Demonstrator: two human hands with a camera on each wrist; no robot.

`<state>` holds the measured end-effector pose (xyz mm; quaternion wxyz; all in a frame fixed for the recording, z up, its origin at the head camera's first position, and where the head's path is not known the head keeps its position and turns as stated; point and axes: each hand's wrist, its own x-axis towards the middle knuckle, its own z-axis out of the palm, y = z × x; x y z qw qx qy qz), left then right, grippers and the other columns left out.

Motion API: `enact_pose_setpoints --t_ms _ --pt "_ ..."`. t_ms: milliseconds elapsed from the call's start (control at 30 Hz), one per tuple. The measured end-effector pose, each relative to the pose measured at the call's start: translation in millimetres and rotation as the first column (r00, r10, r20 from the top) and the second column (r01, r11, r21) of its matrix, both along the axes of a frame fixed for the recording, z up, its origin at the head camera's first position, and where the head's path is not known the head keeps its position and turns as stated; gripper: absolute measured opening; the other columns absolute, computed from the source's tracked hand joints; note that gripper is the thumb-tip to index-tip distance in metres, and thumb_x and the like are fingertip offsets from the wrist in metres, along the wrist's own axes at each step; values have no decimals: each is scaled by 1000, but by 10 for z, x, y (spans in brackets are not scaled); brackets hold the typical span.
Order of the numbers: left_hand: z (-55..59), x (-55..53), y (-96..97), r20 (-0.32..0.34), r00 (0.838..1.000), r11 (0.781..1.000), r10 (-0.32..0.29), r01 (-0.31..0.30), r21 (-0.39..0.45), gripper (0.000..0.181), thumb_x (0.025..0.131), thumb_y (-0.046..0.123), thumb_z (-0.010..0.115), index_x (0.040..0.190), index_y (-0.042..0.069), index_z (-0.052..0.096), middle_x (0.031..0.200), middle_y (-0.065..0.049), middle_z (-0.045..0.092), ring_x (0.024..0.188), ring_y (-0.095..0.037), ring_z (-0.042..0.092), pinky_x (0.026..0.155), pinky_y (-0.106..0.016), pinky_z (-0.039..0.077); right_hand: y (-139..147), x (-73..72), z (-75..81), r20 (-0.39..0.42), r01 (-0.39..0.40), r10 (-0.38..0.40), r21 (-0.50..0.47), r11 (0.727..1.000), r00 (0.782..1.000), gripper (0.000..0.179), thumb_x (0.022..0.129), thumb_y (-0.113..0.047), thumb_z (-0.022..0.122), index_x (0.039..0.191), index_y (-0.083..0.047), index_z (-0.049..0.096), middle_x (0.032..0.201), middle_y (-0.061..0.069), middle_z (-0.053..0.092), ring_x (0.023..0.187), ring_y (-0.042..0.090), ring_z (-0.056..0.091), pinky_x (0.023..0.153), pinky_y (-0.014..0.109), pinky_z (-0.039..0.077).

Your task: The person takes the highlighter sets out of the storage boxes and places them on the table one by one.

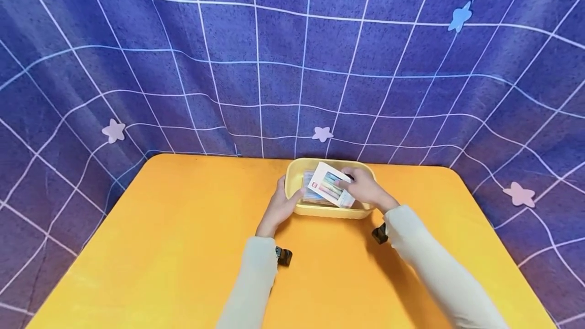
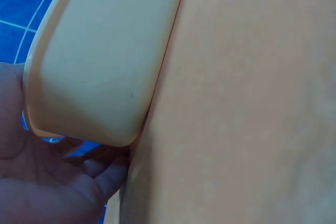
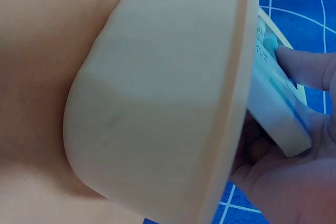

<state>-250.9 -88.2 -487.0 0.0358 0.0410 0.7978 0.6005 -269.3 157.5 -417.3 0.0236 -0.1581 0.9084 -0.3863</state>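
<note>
A pale yellow plastic bin (image 1: pixel 329 212) stands near the table's far edge. My left hand (image 1: pixel 280 206) grips its left end, thumb over the rim and fingers along the outer wall, as the left wrist view (image 2: pixel 58 177) also shows. My right hand (image 1: pixel 363 187) holds a white box of pens (image 1: pixel 330 185), tilted over the bin's inside, with coloured pens showing through its front window. In the right wrist view the thumb lies on one face of the box (image 3: pixel 281 103) and the fingers are behind it, partly hidden. Under it in the bin lies a clear bluish pack (image 1: pixel 312 196).
The bin sits on a yellow-orange tabletop (image 1: pixel 183 248). Behind and at both sides hangs a blue curtain (image 1: pixel 279 85) with a grid and stars, close to the table's far edge. Small black cameras (image 1: pixel 284 257) are on both wrists.
</note>
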Motion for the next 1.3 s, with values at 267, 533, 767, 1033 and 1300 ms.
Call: enact_pose_setpoints --t_ms 267,533,767,1033,1300 --pt "-25 -2 40 56 998 1000 21 -20 -9 78 98 46 62 160 24 19 156 -18 45 144 -38 43 119 -59 32 -16 30 23 -68 32 -31 7 999 997 13 94 -16 67 85 -7 65 77 7 66 65 11 56 63 25 46" --pt "32 -43 45 49 998 999 36 -35 -16 77 98 47 61 160 25 20 154 -20 46 140 -39 47 116 -57 36 -53 44 138 -69 77 -80 -53 996 994 12 94 -16 66 90 -4 67 82 12 68 64 14 63 60 25 51" --pt "-20 -2 57 88 995 999 45 -44 -23 76 98 46 60 160 26 20 155 -18 46 141 -37 46 117 -57 35 -13 141 116 -43 112 -115 -67 991 992 15 95 -19 65 91 -5 66 84 11 67 66 14 63 62 26 51" --pt "6 22 47 80 996 999 43 -40 -32 76 98 44 60 160 25 20 152 -19 49 139 -38 49 115 -59 37 -52 175 142 -43 162 -165 -77 984 985 18 96 -20 64 105 -5 68 92 15 70 70 16 65 64 25 52" --pt "18 61 62 85 995 999 51 -51 -7 76 99 42 61 160 23 20 155 -20 46 142 -40 45 117 -59 35 -101 202 176 -76 205 -212 -90 975 974 25 95 -23 66 112 -6 71 96 14 73 75 18 65 69 27 51"
